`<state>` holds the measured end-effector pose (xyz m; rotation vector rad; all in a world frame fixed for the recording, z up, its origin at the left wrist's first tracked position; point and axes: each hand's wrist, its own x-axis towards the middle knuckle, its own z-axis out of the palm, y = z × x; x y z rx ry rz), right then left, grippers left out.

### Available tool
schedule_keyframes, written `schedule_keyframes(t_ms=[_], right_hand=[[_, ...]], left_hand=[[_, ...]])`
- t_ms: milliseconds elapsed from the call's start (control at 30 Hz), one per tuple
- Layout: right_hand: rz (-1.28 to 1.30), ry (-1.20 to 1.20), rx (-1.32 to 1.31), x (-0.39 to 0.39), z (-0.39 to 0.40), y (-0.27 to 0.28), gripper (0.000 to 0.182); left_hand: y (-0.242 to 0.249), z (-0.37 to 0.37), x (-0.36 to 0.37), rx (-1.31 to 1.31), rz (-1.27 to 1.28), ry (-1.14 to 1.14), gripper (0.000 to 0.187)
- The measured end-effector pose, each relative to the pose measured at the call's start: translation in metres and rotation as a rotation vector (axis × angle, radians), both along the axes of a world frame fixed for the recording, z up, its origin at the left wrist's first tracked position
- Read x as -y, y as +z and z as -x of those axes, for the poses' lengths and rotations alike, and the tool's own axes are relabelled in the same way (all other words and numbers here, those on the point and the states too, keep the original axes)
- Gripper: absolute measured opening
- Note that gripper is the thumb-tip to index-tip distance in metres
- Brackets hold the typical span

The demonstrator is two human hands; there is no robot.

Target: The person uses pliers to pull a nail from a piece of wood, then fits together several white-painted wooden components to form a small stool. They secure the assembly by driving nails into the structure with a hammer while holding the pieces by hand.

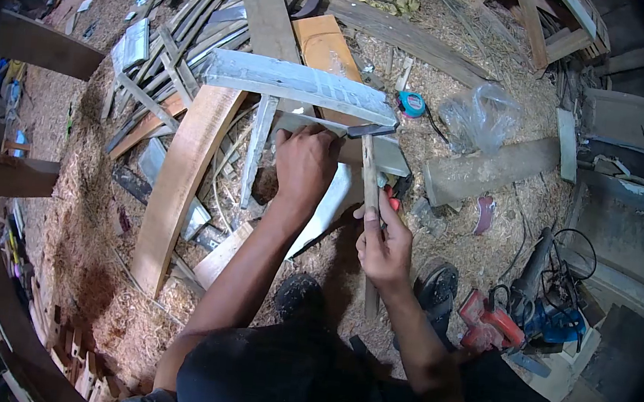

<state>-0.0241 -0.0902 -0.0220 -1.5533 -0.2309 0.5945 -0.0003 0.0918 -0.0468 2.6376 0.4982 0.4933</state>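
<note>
My right hand [386, 248] is wrapped around the wooden handle of a hammer [367, 163]. The hammer's dark metal head is up by the end of a whitish, worn wooden beam [295, 84]. My left hand [307, 159] is closed just below that beam, left of the hammer head; what its fingers hold, if anything, is hidden. A pale board [391, 159] passes behind the hammer handle. Left of my left arm, a long curved wooden plank [182, 186] leans with its upper end under the beam.
A teal tape measure [410, 104] and a clear plastic bag [481, 117] lie to the right. A grey plank [490, 170] rests below the bag. Red power tool [488, 322] and cables sit at lower right. Wood strips [188, 53] pile at upper left on shavings.
</note>
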Motion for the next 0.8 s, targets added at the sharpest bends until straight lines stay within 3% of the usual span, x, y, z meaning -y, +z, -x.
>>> schedule_keyframes(t_ms=[233, 467, 567, 600, 700, 800], right_hand=[[0.244, 0.019, 0.228, 0.016, -0.008, -0.005, 0.041], [0.32, 0.108, 0.716, 0.013, -0.014, -0.025, 0.048], [0.363, 0.123, 0.646, 0.011, -0.017, -0.014, 0.048], [0.364, 0.113, 0.738, 0.012, -0.023, -0.017, 0.047], [0.378, 0.252, 0.505, 0.019, -0.042, 0.009, 0.046], [0.347, 0.217, 0.548, 0.02, -0.057, 0.018, 0.044]], left_hand=[[0.0, 0.0, 0.001, -0.045, 0.0, 0.006, 0.014], [-0.003, 0.002, -0.002, 0.015, -0.014, -0.052, 0.012], [0.0, 0.001, -0.002, -0.01, -0.009, -0.028, 0.013], [0.001, 0.002, -0.001, -0.031, -0.004, -0.011, 0.014], [-0.002, 0.002, 0.001, -0.021, -0.025, 0.013, 0.014], [-0.003, 0.002, 0.001, -0.028, -0.037, 0.012, 0.013]])
